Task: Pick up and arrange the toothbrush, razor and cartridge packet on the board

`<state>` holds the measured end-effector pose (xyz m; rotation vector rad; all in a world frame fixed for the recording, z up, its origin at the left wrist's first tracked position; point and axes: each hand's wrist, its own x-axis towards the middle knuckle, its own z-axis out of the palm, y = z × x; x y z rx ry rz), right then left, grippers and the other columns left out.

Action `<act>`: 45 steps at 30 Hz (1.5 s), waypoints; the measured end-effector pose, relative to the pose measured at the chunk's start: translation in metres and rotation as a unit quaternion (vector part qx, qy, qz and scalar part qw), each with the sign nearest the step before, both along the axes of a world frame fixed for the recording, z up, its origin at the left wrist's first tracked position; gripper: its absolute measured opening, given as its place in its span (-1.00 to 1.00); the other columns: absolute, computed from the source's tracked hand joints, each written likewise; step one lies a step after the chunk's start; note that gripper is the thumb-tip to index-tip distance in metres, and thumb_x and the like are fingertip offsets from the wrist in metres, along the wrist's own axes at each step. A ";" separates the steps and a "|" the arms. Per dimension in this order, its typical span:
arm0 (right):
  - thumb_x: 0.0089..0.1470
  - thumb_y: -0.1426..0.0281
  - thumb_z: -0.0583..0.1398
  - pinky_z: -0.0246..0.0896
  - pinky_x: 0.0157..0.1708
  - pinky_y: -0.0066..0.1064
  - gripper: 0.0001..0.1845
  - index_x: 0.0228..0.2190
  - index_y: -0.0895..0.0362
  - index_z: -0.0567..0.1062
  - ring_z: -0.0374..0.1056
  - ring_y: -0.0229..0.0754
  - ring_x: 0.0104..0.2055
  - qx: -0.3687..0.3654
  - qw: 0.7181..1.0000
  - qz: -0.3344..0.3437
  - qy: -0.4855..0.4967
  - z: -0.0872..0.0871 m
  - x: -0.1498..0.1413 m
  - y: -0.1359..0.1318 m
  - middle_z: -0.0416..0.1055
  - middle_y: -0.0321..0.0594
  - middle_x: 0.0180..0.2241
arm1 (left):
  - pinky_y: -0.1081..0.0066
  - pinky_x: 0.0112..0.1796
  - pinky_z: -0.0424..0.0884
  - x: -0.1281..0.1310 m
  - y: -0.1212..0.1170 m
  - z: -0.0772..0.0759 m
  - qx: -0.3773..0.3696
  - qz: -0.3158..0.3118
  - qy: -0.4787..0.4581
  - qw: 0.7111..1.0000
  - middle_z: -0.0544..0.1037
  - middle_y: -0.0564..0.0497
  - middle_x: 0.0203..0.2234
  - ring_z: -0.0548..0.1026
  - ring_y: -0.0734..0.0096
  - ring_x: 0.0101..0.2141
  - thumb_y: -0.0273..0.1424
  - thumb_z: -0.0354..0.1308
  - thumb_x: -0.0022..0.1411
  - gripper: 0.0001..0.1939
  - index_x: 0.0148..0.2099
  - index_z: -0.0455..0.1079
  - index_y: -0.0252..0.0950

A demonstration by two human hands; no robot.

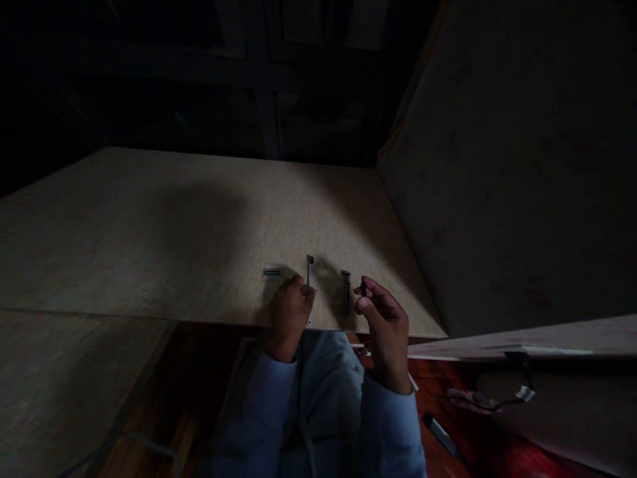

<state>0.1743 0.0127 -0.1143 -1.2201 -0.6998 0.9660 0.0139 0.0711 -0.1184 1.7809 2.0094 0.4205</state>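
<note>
My right hand (385,322) holds a small black piece (363,289) upright between thumb and fingertips, just above the table edge. My left hand (291,309) is closed at a slim silver stick with a dark head (310,265), its thumb and fingertips against the shaft. Between the hands lies a dark T-shaped tool (346,292), its short crossbar pointing away from me. Left of the stick, beyond my left fingers, is a small clear packet with a dark strip (271,273). The dim light hides finer detail.
The pale table (199,232) ends just before my lap. A pale panel (507,166) rises along its right side. On the reddish floor at the lower right lie a dark cable with a white tag (525,394) and a long grey object (442,435).
</note>
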 end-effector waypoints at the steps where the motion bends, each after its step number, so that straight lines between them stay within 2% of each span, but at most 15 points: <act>1: -0.17 0.25 0.47 0.38 -0.20 -0.30 -0.52 -0.13 0.06 0.66 0.44 -0.18 -0.27 0.000 1.000 0.003 -0.001 0.001 -0.002 0.000 0.60 -0.21 -0.29 | 0.39 -0.25 0.37 0.001 0.000 0.000 -0.011 -0.004 0.004 1.000 0.66 -0.12 -0.16 0.60 0.23 -0.16 -0.36 0.14 0.31 -0.76 -0.01 0.51 -0.25; 6: -0.19 0.28 0.48 0.37 -0.24 -0.32 -0.55 -0.17 0.05 0.67 0.43 -0.19 -0.28 0.004 1.000 0.002 -0.001 0.006 -0.008 -0.001 0.59 -0.23 -0.31 | 0.36 -0.28 0.36 0.000 -0.005 0.003 -0.017 -0.004 0.012 1.000 0.67 -0.16 -0.27 0.62 0.18 -0.22 -0.51 0.07 0.23 -0.74 -0.11 0.55 -0.27; 8: -0.20 0.30 0.48 0.37 -0.24 -0.34 -0.55 -0.17 0.05 0.67 0.42 -0.21 -0.29 0.007 1.000 0.006 0.003 0.006 -0.011 -0.001 0.58 -0.25 -0.31 | 0.36 -0.26 0.39 -0.008 -0.010 -0.001 0.000 -0.003 -0.049 0.999 0.67 -0.14 -0.29 0.61 0.21 -0.24 -0.52 0.07 0.20 -0.74 -0.15 0.56 -0.28; 10: -0.19 0.31 0.48 0.36 -0.25 -0.36 -0.55 -0.16 0.04 0.67 0.41 -0.24 -0.32 0.017 1.000 0.018 0.017 0.006 -0.015 -0.002 0.58 -0.27 -0.31 | 0.38 -0.25 0.43 -0.018 -0.018 -0.005 0.006 0.003 -0.164 0.986 0.65 -0.09 -0.33 0.60 0.28 -0.28 -0.51 0.09 0.16 -0.74 -0.14 0.54 -0.29; 12: -0.17 0.30 0.48 0.35 -0.29 -0.39 -0.56 -0.16 0.02 0.67 0.40 -0.27 -0.35 0.031 0.998 0.040 0.041 0.007 -0.020 -0.004 0.58 -0.28 -0.32 | 0.41 -0.31 0.47 -0.028 -0.029 -0.007 -0.010 0.005 -0.315 0.949 0.62 -0.03 -0.39 0.59 0.35 -0.36 -0.46 0.12 0.12 -0.73 -0.12 0.51 -0.31; 14: -0.17 0.27 0.48 0.34 -0.33 -0.42 -0.57 -0.17 0.01 0.67 0.40 -0.27 -0.35 0.044 0.994 0.069 0.067 0.009 -0.025 -0.006 0.58 -0.27 -0.31 | 0.42 -0.38 0.49 -0.035 -0.041 -0.001 -0.030 0.005 -0.454 0.890 0.59 0.02 -0.43 0.58 0.38 -0.43 -0.36 0.14 0.10 -0.69 -0.10 0.47 -0.33; 16: -0.17 0.22 0.49 0.34 -0.36 -0.43 -0.56 -0.18 0.00 0.68 0.39 -0.27 -0.36 0.051 0.990 0.101 0.088 0.013 -0.030 -0.008 0.58 -0.26 -0.31 | 0.41 -0.39 0.52 -0.041 -0.052 0.013 -0.029 0.012 -0.528 0.849 0.57 0.05 -0.47 0.58 0.38 -0.46 -0.31 0.19 0.06 -0.67 -0.11 0.42 -0.32; 18: -0.17 0.17 0.49 0.33 -0.38 -0.45 -0.54 -0.17 -0.01 0.68 0.37 -0.29 -0.40 0.055 0.984 0.131 0.103 0.017 -0.036 -0.011 0.57 -0.26 -0.33 | 0.42 -0.39 0.54 -0.045 -0.061 0.030 -0.019 0.010 -0.554 0.832 0.58 0.05 -0.49 0.61 0.35 -0.43 -0.32 0.20 0.05 -0.69 -0.14 0.37 -0.30; 20: -0.16 0.13 0.49 0.30 -0.41 -0.47 -0.52 -0.15 -0.02 0.68 0.34 -0.32 -0.43 0.066 0.979 0.153 0.115 0.021 -0.041 -0.013 0.55 -0.27 -0.35 | 0.49 -0.52 0.46 -0.051 -0.067 0.043 -0.001 0.009 -0.555 0.832 0.58 0.05 -0.46 0.59 0.37 -0.48 -0.33 0.17 0.07 -0.75 -0.18 0.33 -0.28; 23: -0.16 0.09 0.49 0.27 -0.43 -0.47 -0.50 -0.15 -0.02 0.68 0.32 -0.32 -0.44 0.097 0.972 0.170 0.129 0.027 -0.048 -0.016 0.54 -0.27 -0.37 | 0.55 -0.66 0.27 -0.060 -0.071 0.051 0.020 -0.015 -0.529 0.848 0.57 0.05 -0.40 0.42 0.57 -0.67 -0.33 0.13 0.12 -0.81 -0.20 0.36 -0.29; 25: -0.17 0.09 0.50 0.28 -0.41 -0.45 -0.51 -0.16 -0.02 0.68 0.33 -0.31 -0.43 0.110 0.969 0.179 0.131 0.029 -0.053 -0.018 0.55 -0.24 -0.32 | 0.55 -0.64 0.25 -0.065 -0.072 0.051 0.032 -0.028 -0.503 0.863 0.57 0.04 -0.39 0.36 0.62 -0.67 -0.31 0.15 0.16 -0.79 -0.17 0.42 -0.30; 28: -0.17 0.11 0.50 0.30 -0.38 -0.42 -0.51 -0.15 -0.03 0.67 0.35 -0.29 -0.40 0.111 0.968 0.191 0.122 0.034 -0.060 -0.021 0.57 -0.20 -0.23 | 0.56 -0.57 0.28 -0.072 -0.075 0.053 0.055 -0.027 -0.476 0.877 0.58 0.03 -0.40 0.39 0.56 -0.58 -0.24 0.21 0.20 -0.72 -0.11 0.49 -0.30; 36: -0.25 0.17 0.53 0.32 -0.37 -0.44 -0.48 -0.17 -0.04 0.67 0.32 -0.32 -0.42 0.116 0.973 0.172 0.099 0.048 -0.074 -0.027 0.57 -0.27 -0.29 | 0.53 -0.53 0.32 -0.080 -0.091 0.072 0.052 -0.035 -0.480 0.875 0.56 0.02 -0.49 0.34 0.54 -0.59 -0.09 0.16 0.26 -0.57 -0.07 0.57 -0.33; 39: -0.26 0.18 0.53 0.31 -0.40 -0.43 -0.48 -0.18 -0.01 0.67 0.31 -0.30 -0.44 0.116 0.976 0.162 0.087 0.053 -0.077 -0.029 0.55 -0.29 -0.37 | 0.54 -0.57 0.29 -0.081 -0.092 0.073 0.047 -0.048 -0.489 0.870 0.54 0.03 -0.52 0.32 0.55 -0.62 -0.09 0.16 0.26 -0.55 -0.05 0.58 -0.35; 45: -0.21 0.27 0.49 0.29 -0.40 -0.43 -0.53 -0.16 -0.02 0.65 0.29 -0.30 -0.45 0.115 0.976 0.158 0.092 0.053 -0.080 -0.028 0.53 -0.31 -0.40 | 0.53 -0.58 0.29 -0.081 -0.090 0.070 0.051 -0.046 -0.503 0.861 0.53 0.02 -0.53 0.31 0.55 -0.63 -0.07 0.18 0.24 -0.53 -0.03 0.58 -0.34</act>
